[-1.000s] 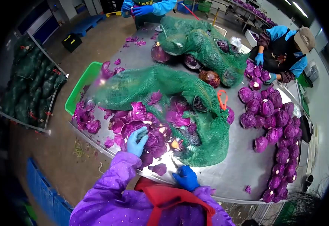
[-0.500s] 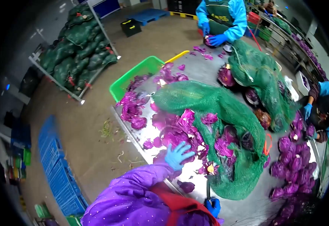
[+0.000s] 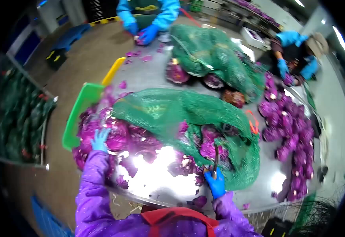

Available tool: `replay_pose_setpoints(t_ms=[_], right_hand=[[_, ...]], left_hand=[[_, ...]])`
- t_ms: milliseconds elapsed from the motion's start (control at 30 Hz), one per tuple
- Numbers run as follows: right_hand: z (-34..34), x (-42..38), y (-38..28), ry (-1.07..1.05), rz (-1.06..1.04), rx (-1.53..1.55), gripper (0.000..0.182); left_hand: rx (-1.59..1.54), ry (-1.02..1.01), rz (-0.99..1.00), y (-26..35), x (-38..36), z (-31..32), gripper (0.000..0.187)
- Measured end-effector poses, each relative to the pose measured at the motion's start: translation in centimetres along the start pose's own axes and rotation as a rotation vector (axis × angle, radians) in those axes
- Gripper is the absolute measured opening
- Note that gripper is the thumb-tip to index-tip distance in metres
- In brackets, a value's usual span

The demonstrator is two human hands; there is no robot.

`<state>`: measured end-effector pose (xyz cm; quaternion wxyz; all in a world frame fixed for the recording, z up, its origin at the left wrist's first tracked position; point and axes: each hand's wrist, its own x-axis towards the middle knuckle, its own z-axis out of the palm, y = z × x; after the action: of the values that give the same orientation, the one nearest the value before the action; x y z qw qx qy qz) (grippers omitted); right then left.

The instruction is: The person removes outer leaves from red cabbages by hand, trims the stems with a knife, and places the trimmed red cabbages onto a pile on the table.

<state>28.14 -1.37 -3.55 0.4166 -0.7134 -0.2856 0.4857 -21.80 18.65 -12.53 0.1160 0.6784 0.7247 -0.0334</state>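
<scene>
My left hand (image 3: 100,139), in a light blue glove, rests with spread fingers against a heap of purple cabbage leaves (image 3: 119,136) by the green crate (image 3: 77,116). Gripped in my blue-gloved right hand (image 3: 215,183) is a knife (image 3: 216,156), its dark blade pointing up and away from me. Just beyond the knife lies a green mesh bag (image 3: 162,106) with red cabbages (image 3: 210,144) showing at its opening. Trimmed leaves (image 3: 182,166) lie on the metal table (image 3: 156,185) between my hands.
A second mesh bag (image 3: 204,45) stands farther back beside whole cabbages (image 3: 176,74). Many peeled cabbages (image 3: 293,126) are piled at the right. One co-worker (image 3: 149,17) trims a cabbage across the table; another (image 3: 295,57) works at the far right. Filled sacks (image 3: 20,114) stand left.
My left hand has swept leaves leftward to the green crate. My right hand with the knife has moved forward toward the mesh bag. The view has turned right.
</scene>
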Motion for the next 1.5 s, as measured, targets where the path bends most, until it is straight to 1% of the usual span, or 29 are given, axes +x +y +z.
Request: replay_pose_setpoints(t_ms=[67,100,167,233,267,300,333,367,433,467,500,567,600,633,767,833,867,933,967,1067,1100,1133,1167,1233,1300,1367,1433,1467,1500], right_hand=[[1.2,3.0,-2.2,0.135,-0.229,-0.113,0.024],[0.9,4.8,-2.9,0.165,-0.296,-0.153,0.026],[-0.7,9.1,-3.1,0.184,-0.398,-0.193,0.031],[-2.6,11.8,-5.5,0.234,-0.621,-0.241,0.037],[-4.4,13.5,-5.8,0.315,-0.668,-0.378,0.039],[-6.4,15.0,-5.9,0.395,-0.708,-0.512,0.041],[-8.0,15.6,-6.8,0.425,-0.650,-0.586,0.042],[-9.4,16.3,-7.3,0.462,-0.642,-0.629,0.042],[-12.0,18.5,-7.0,0.398,-0.663,-0.507,0.043],[-12.5,19.8,-5.9,0.371,-0.666,-0.351,0.043],[-12.7,20.4,-5.7,0.369,-0.585,-0.320,0.042],[-12.9,21.3,-5.4,0.361,-0.428,-0.263,0.041],[-12.7,20.6,-6.6,0.353,-0.372,-0.291,0.038],[-12.2,19.8,-7.3,0.367,-0.383,-0.212,0.037],[-10.2,17.0,-6.9,0.460,-0.459,-0.013,0.033],[-10.1,17.6,-4.6,0.394,-0.373,0.145,0.043],[-10.0,17.9,-4.5,0.366,-0.334,0.166,0.046],[-10.1,19.4,-4.2,0.317,-0.270,0.175,0.052],[-9.6,20.0,-3.9,0.282,-0.280,0.327,0.052],[-9.1,16.0,-7.5,0.229,-0.219,0.290,0.053],[-8.4,14.8,-7.1,0.209,-0.367,0.271,0.055],[-7.8,11.9,-8.8,0.111,-0.421,0.298,0.057],[-7.5,10.0,-8.6,0.082,-0.438,0.197,0.060],[-6.3,5.5,-8.8,-0.022,-0.367,0.068,0.061],[-4.2,2.8,-8.2,-0.217,-0.473,0.144,0.063],[-1.4,1.0,-7.2,-0.398,-0.315,0.271,0.057],[1.6,0.4,-4.7,-0.535,-0.207,0.395,0.049],[3.0,0.7,-2.7,-0.525,-0.166,0.454,0.044],[3.9,0.4,-1.8,-0.441,-0.074,0.596,0.038]], left_hand=[[-0.027,-0.131,0.012,1.4,2.6,-5.3,0.097],[0.006,-0.133,-0.018,-0.7,5.8,-3.5,0.101],[-0.047,-0.143,-0.127,1.0,8.3,-5.8,0.096],[-0.272,0.290,0.151,-4.7,12.5,-0.8,0.084],[-0.290,0.493,0.247,-1.6,10.3,-5.0,0.067],[-0.610,0.612,0.152,1.8,8.2,-8.3,0.065],[-0.758,0.869,0.322,4.1,7.0,-10.1,0.054],[-0.715,0.943,0.235,8.3,3.8,-13.2,0.047],[-1.054,0.690,0.420,17.7,-1.7,-15.6,0.029],[-1.264,0.404,0.664,22.0,-3.9,-15.0,0.025],[-1.487,-0.045,0.530,26.7,-7.1,-14.9,0.026],[-1.239,-0.430,0.923,34.1,-8.1,-10.1,0.040],[-1.021,-0.477,1.003,37.5,-8.1,-9.4,0.047],[-1.080,-0.440,0.983,40.8,-7.3,-6.3,0.049],[-0.940,0.081,0.683,51.6,-1.0,-0.8,0.057],[-0.919,-0.566,0.543,54.5,2.4,-2.5,0.055],[-0.823,-0.638,0.411,55.6,2.8,-3.5,0.054],[-0.973,-0.853,0.482,57.1,4.0,-2.7,0.057],[-1.021,-0.885,0.551,57.5,4.6,-1.2,0.057],[-1.146,-0.577,0.614,54.7,2.3,-1.3,0.065],[-0.904,-0.275,0.485,52.8,-1.0,-5.0,0.073],[-0.988,-0.164,0.561,50.2,-1.8,-2.5,0.080],[-1.268,-0.212,0.604,47.4,-2.5,-0.3,0.084],[-1.448,-0.511,0.417,42.0,-7.7,-7.4,0.081],[-1.310,-0.466,0.379,36.3,-10.7,-8.2,0.088],[-1.445,-0.379,0.393,31.3,-13.7,-4.2,0.096],[-1.234,-0.242,0.334,27.5,-16.2,-2.4,0.103],[-0.637,-0.062,0.353,25.7,-17.2,-3.0,0.103],[-0.518,-0.013,0.342,24.5,-17.8,-3.9,0.098]])
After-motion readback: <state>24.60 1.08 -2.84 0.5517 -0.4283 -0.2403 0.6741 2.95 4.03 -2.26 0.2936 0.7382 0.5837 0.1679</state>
